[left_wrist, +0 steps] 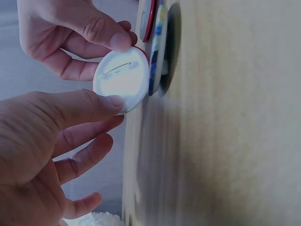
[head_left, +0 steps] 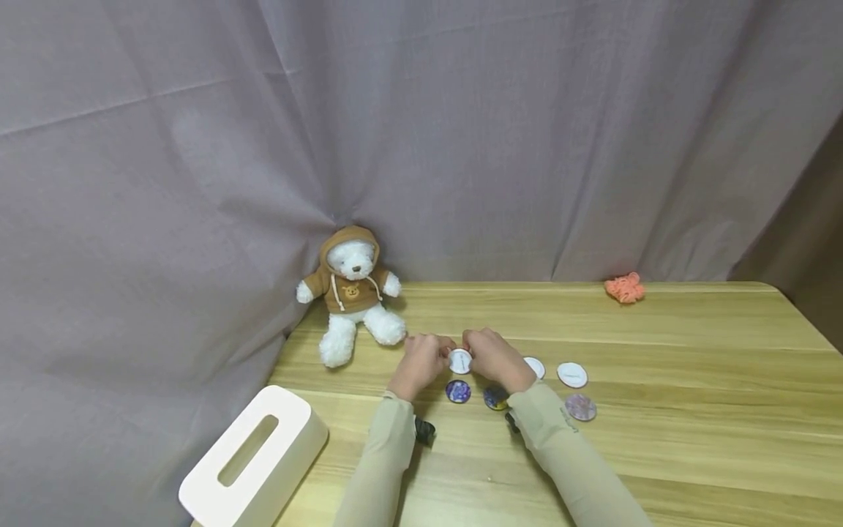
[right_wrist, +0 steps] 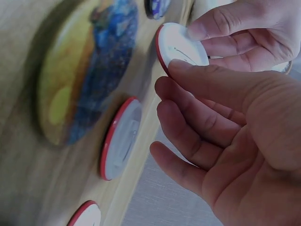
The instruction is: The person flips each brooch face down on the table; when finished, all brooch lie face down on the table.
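A round pin badge (head_left: 460, 361), its white back with a safety pin facing up, is pinched at one edge by my left hand (head_left: 421, 360) and at the opposite edge by my right hand (head_left: 494, 359). In the left wrist view the left thumb lies over the back of the badge (left_wrist: 124, 77), the other fingers spread below. The right wrist view shows the badge's red rim beside the right thumb. Nearer me on the table lie a purple-blue badge (head_left: 458, 391) and a blue-and-yellow badge (right_wrist: 89, 75), picture side up.
Right of my hands lie two white-backed badges (head_left: 572, 375) and a pinkish badge (head_left: 581, 407). A white teddy bear (head_left: 352, 289) in a brown hoodie sits back left, a white tissue box (head_left: 263, 454) front left. An orange bundle (head_left: 625, 288) lies by the grey curtain (head_left: 461, 146).
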Available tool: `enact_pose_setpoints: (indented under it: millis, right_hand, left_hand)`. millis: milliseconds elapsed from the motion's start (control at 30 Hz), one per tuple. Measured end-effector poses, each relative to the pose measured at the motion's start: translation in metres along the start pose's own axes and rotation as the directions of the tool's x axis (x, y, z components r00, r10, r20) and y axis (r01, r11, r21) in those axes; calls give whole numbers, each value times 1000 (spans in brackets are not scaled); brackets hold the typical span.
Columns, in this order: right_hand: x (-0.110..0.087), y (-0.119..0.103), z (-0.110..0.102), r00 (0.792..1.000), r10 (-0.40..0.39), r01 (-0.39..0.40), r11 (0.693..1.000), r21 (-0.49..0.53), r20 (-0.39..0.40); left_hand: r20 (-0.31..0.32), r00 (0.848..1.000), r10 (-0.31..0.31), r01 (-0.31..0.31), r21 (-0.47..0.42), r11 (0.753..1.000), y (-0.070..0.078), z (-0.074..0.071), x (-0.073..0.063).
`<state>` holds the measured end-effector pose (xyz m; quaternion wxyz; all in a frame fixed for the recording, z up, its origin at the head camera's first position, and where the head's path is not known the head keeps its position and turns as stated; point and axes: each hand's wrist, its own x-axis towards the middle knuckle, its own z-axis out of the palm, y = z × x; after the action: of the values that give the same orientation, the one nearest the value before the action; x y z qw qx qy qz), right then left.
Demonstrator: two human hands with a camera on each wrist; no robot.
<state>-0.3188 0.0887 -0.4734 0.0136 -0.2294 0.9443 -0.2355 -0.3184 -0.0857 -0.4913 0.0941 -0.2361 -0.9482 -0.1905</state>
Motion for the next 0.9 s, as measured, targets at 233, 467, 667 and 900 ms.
enact_pose_setpoints:
  millis: [233, 467, 667, 900]
  right_hand:
    - [1, 0, 2, 1000, 8, -8, 1000, 0, -11]
    - [-2, -2, 3, 999, -21, 19, 999, -40, -36]
    - [-2, -5, 3, 999, -25, 22, 996, -82, -44]
    - [0, -4, 6, 1000, -6, 4, 993, -120, -16]
  left_hand:
    - [36, 998, -41, 42, -29, 999, 0, 3, 1]
    - [56, 998, -23, 26, -49, 998, -1, 5, 0]
    - [49, 999, 0, 3, -48, 999, -2, 7, 0]
    - [113, 993, -45, 50, -39, 998, 0, 8, -4]
